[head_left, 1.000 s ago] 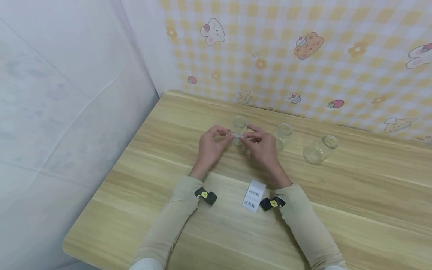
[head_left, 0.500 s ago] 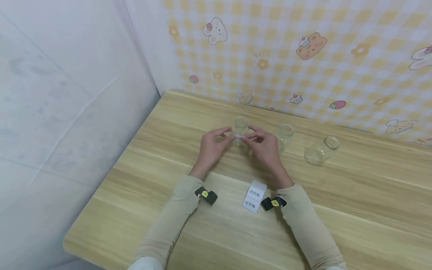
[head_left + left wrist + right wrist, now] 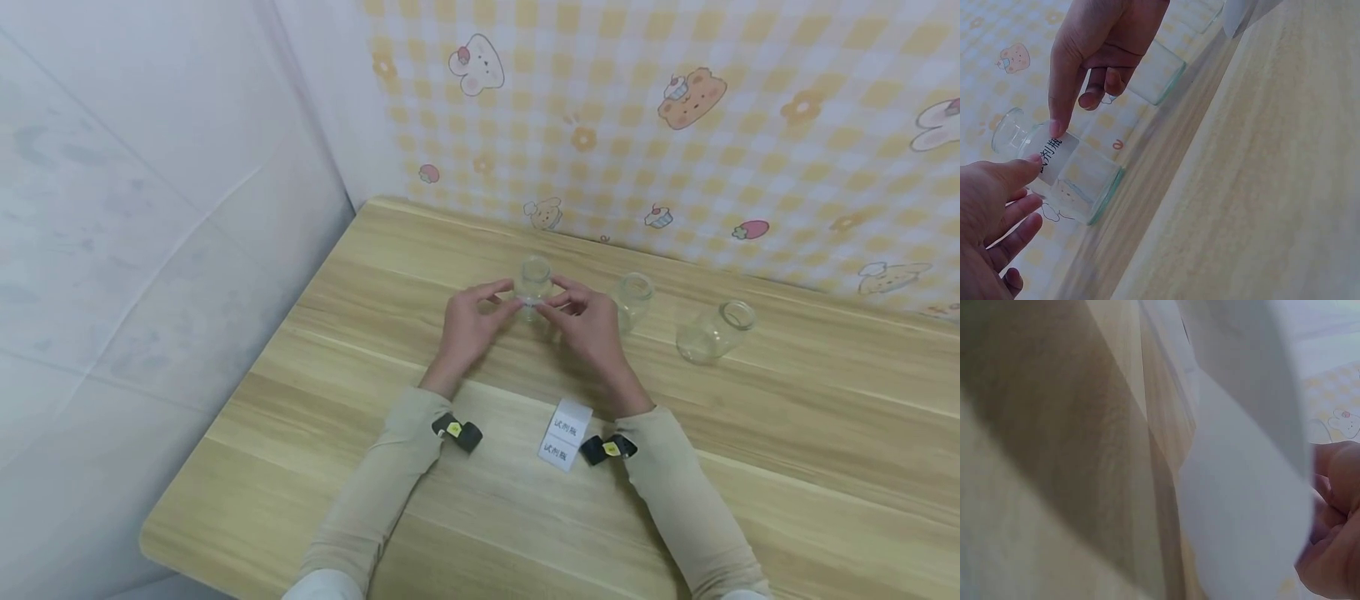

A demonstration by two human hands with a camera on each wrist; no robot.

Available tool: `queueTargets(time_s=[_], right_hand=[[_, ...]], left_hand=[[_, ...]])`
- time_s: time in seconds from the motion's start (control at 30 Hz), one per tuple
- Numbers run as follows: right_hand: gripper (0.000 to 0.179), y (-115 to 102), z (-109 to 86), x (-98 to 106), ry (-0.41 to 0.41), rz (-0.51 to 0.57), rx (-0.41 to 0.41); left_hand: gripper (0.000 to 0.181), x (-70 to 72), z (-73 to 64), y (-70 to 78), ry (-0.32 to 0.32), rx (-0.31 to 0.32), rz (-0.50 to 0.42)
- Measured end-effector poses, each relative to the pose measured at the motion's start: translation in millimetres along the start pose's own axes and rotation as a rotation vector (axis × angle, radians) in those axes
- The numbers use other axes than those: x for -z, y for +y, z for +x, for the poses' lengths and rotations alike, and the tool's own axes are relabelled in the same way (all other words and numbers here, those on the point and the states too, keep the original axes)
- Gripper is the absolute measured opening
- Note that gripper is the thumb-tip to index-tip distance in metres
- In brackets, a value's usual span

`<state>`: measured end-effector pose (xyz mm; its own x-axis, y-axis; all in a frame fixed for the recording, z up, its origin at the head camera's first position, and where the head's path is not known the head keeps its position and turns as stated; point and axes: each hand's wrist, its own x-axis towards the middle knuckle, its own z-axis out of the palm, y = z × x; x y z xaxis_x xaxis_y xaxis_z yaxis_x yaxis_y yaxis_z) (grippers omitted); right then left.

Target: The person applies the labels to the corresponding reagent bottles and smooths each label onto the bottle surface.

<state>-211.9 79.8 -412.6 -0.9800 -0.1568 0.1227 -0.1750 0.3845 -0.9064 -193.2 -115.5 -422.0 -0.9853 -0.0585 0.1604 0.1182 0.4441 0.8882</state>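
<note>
A clear glass reagent bottle (image 3: 535, 283) stands upright between my two hands. On its front is a white label (image 3: 1059, 157) with black printed characters. My left hand (image 3: 467, 327) holds the bottle's left side, its thumb (image 3: 1022, 170) pressing the label near one edge. My right hand (image 3: 591, 327) grips the other side, with its thumb (image 3: 1059, 115) on the label's opposite edge and other fingers curled in. The index fingers' contact behind the glass is partly hidden. In the right wrist view a white sheet (image 3: 1241, 481) covers much of the picture before the right hand (image 3: 1338, 519).
Two more clear glass bottles (image 3: 633, 304) (image 3: 712, 332) stand to the right. A strip of printed labels (image 3: 566, 433) lies between the forearms, close to the right wrist. Behind the wooden table (image 3: 300, 400) rises a yellow checked wall covering (image 3: 600, 175).
Over the last second both hands have stayed at the bottle, with the fingers settling slightly around its sides and the thumbs kept on the label. The view shifted slightly.
</note>
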Motion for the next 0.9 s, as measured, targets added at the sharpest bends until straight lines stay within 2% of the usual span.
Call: queueTargets(time_s=[0.4,0.8,0.9], right_hand=[[0.016,-1.0,-0.3,2.1,-0.005,0.005,0.032],[0.016,-1.3,-0.3,0.1,-0.004,0.015,0.015],[0.015,-0.9,-0.8,0.2,-0.003,0.018,0.021]], left_hand=[[0.040,0.3,0.8,-0.5,-0.010,0.030,-0.002],[0.038,0.9,0.1,-2.2,-0.009,0.026,-0.002],[0.036,0.6,0.6,-3.0,-0.009,0.009,0.003]])
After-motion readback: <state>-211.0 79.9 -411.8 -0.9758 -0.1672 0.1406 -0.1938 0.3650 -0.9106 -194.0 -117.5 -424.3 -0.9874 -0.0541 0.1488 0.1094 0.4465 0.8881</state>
